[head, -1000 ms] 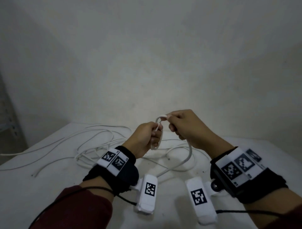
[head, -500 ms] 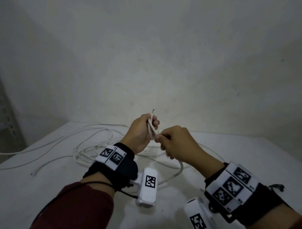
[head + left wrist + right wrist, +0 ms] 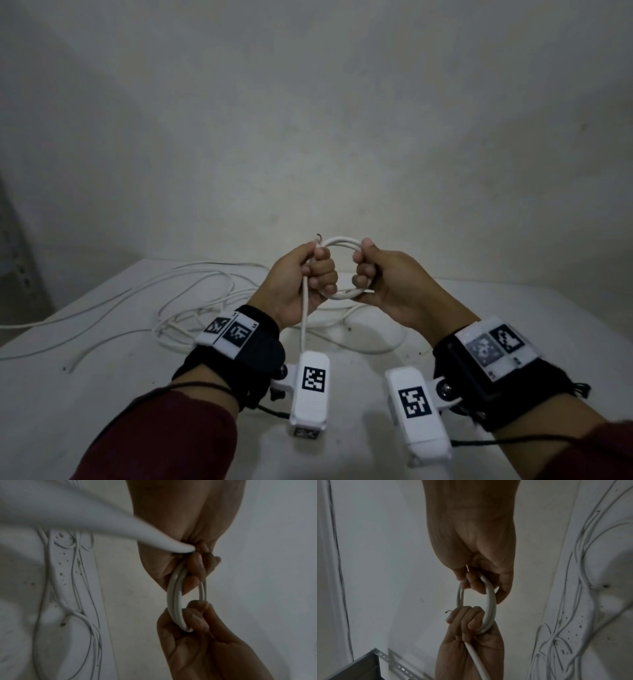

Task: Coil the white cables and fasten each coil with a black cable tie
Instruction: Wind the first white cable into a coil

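Observation:
A small coil of white cable (image 3: 342, 241) hangs in the air between both hands, above the white table (image 3: 513, 325). My left hand (image 3: 310, 274) grips the coil's left side, with the cable's frayed end poking up past the thumb. A loose length of the same cable (image 3: 303, 322) drops from that fist toward the table. My right hand (image 3: 371, 270) grips the coil's right side, fingers curled through the loop. The left wrist view shows the coil (image 3: 175, 601) as two strands side by side; the right wrist view shows the coil (image 3: 489, 608) likewise. No black cable tie is in view.
Several loose white cables (image 3: 191, 308) lie tangled on the table's left and middle, some trailing off the left edge. A plain wall stands close behind the table. A grey perforated metal frame (image 3: 368, 662) shows in the right wrist view.
The cable has gone from a narrow bend held by both hands to a round coil of two turns. The right hand moved out to the right side, and both hands rose.

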